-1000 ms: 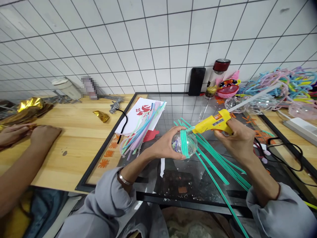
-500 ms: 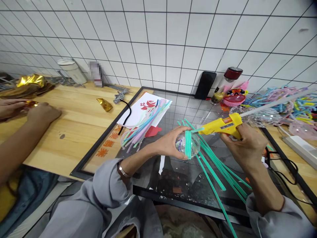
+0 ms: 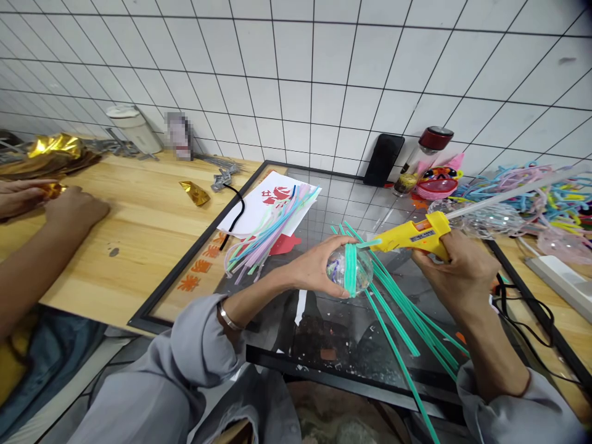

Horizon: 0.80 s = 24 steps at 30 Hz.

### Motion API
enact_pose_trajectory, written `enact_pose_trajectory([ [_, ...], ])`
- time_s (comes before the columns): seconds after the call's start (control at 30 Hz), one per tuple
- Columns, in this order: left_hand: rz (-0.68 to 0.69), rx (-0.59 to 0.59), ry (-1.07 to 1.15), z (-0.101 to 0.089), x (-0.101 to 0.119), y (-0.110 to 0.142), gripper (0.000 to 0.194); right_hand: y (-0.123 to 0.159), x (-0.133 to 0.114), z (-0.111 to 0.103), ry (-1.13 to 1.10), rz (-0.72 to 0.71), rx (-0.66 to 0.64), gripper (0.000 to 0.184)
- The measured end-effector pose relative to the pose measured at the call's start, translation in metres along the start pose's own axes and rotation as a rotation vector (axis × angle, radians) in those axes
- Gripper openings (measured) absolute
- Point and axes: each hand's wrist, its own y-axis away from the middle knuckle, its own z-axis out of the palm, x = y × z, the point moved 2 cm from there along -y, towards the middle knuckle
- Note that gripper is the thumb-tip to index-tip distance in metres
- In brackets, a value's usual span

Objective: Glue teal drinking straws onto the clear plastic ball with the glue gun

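Observation:
My left hand (image 3: 319,265) is closed around a clear plastic ball (image 3: 333,269) that has green strips (image 3: 351,271) lying side by side over its middle. In my right hand (image 3: 462,265) is a yellow hot glue gun (image 3: 409,237), with a long translucent glue stick (image 3: 504,193) sticking out of its back. The gun's nozzle is at the top of the ball, by the end of a green strip; whether it touches cannot be made out. Below and right of the ball, several loose green pipe cleaners (image 3: 407,308) lie on the dark glass panel.
Pastel pipe cleaners (image 3: 272,228) lie across white paper (image 3: 240,213). A phone (image 3: 383,159) and a red-lidded bottle (image 3: 428,157) stand by the wall. Right are tangled pipe cleaners (image 3: 531,191), a power strip (image 3: 562,277) and black cable. A co-worker's hands (image 3: 74,206) hold gold foil at left.
The view has shifted very slightly. My hands, the ball and the glue gun keep nearly the same places relative to each other.

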Motion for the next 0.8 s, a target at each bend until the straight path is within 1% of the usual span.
enact_pose_trajectory([
  [0.1,0.008,-0.005,0.008,-0.0002,0.0014,-0.0002,0.097,0.0020,0.0007,0.0020,0.007,0.007,0.005,0.027],
  [0.23,0.002,-0.012,0.006,-0.0006,0.0032,-0.0003,0.097,0.0039,0.0011,0.0041,0.019,0.045,-0.031,0.025],
  [0.47,0.002,-0.017,0.011,-0.0002,0.0027,-0.0002,0.097,0.0031,0.0022,0.0024,0.045,0.057,-0.050,0.027],
  [0.63,0.018,-0.020,-0.004,0.0001,0.0021,-0.0005,0.097,0.0028,0.0016,0.0008,0.029,0.065,-0.065,0.024],
  [0.8,0.027,-0.022,-0.010,-0.0001,0.0015,-0.0008,0.096,0.0006,-0.0001,-0.0011,0.008,0.099,-0.082,0.026],
])
